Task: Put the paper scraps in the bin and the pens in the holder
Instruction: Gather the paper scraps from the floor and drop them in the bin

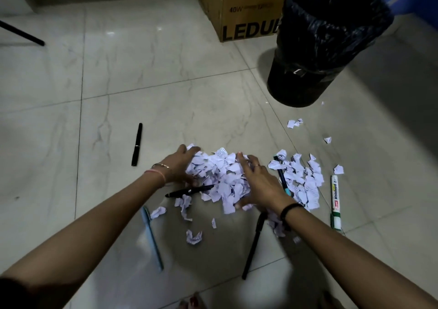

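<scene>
A heap of torn white paper scraps (pixel 219 173) lies on the tiled floor. My left hand (pixel 181 164) presses against its left side and my right hand (pixel 258 183) against its right side, fingers spread, cupping the heap between them. More scraps (pixel 302 178) lie to the right. Several pens lie around: a black pen (pixel 137 144) far left, a black pen (pixel 189 191) under the heap's left edge, a light blue pen (pixel 151 236), a long black pen (pixel 253 244), a teal-tipped pen (pixel 282 176), and a whiteboard marker (pixel 335 202). The black lined bin (pixel 320 45) stands far right. No holder shows.
A cardboard box (pixel 239 7) stands behind the bin by the wall. A thin black leg (pixel 22 33) crosses the floor at far left. Small stray scraps (pixel 294 123) lie between the heap and the bin. My toes (pixel 193 301) show at the bottom edge.
</scene>
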